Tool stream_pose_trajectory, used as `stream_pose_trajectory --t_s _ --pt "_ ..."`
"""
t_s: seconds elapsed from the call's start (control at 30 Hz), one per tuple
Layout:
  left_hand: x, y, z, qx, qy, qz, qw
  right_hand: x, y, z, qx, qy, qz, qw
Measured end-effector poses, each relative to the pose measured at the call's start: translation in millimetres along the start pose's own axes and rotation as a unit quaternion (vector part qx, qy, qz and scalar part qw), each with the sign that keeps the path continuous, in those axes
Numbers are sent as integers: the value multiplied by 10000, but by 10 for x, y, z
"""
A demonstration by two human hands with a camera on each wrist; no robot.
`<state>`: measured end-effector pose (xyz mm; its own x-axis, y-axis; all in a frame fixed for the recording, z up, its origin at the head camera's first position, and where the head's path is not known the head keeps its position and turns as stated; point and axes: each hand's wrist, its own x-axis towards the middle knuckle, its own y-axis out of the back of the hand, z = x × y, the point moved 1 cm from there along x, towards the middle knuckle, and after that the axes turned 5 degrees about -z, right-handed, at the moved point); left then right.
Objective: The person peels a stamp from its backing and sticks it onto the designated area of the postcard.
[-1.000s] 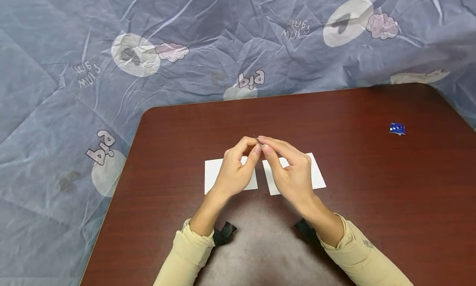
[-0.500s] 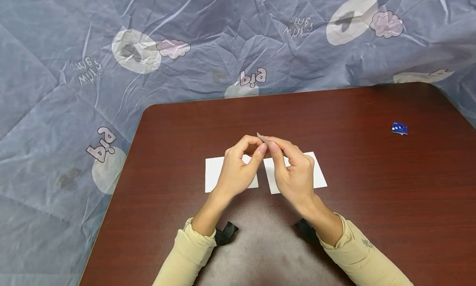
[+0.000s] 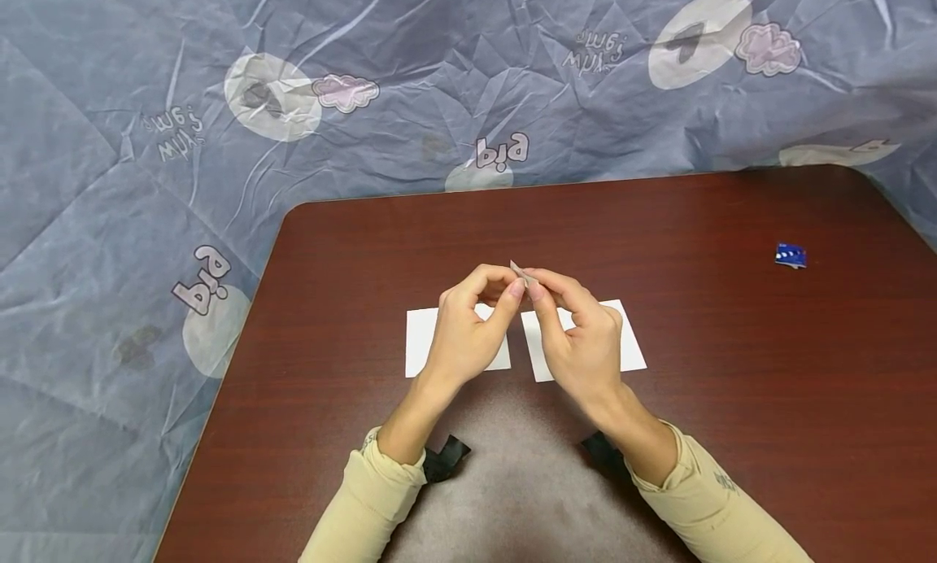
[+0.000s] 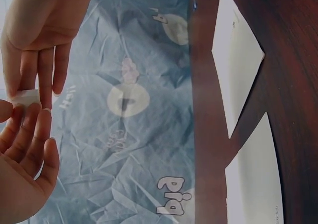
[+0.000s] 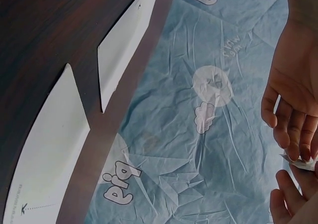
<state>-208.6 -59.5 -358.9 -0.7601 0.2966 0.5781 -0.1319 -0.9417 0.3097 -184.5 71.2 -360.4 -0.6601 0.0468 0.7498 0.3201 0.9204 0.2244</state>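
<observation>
Above the table, the fingertips of my left hand (image 3: 464, 331) and right hand (image 3: 586, 347) come together on a small, thin, pale flat piece (image 3: 522, 272). Thumb and fingers of each hand pinch it. In the left wrist view the piece (image 4: 27, 98) looks whitish and slightly see-through; what kind of thing it is, I cannot tell. Its lower part is covered by the thumbs in the head view. Below the hands lie a left white card (image 3: 420, 343) and a right white card (image 3: 631, 343), side by side with a narrow gap, each partly hidden by a hand.
A small blue packet (image 3: 791, 255) with white marks lies at the far right of the dark red-brown table (image 3: 351, 254). Behind the table's far edge hangs a wrinkled blue-grey printed sheet (image 3: 410, 83). Black straps (image 3: 445, 459) show under the wrists.
The pale piece has turned from almost edge-on to showing more of its face. Both hands have shifted slightly to the right and still pinch it. The cards lie as before.
</observation>
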Motion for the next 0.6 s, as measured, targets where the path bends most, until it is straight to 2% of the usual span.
stream_pose_trajectory --t_s 0.3,0.6 --pt "-3 13 23 131 41 53 9999 -1 3 13 -38 -48 55 10000" --pt "-9 -3 48 525 -295 129 9981 -5 -16 23 -63 4 80 9999"
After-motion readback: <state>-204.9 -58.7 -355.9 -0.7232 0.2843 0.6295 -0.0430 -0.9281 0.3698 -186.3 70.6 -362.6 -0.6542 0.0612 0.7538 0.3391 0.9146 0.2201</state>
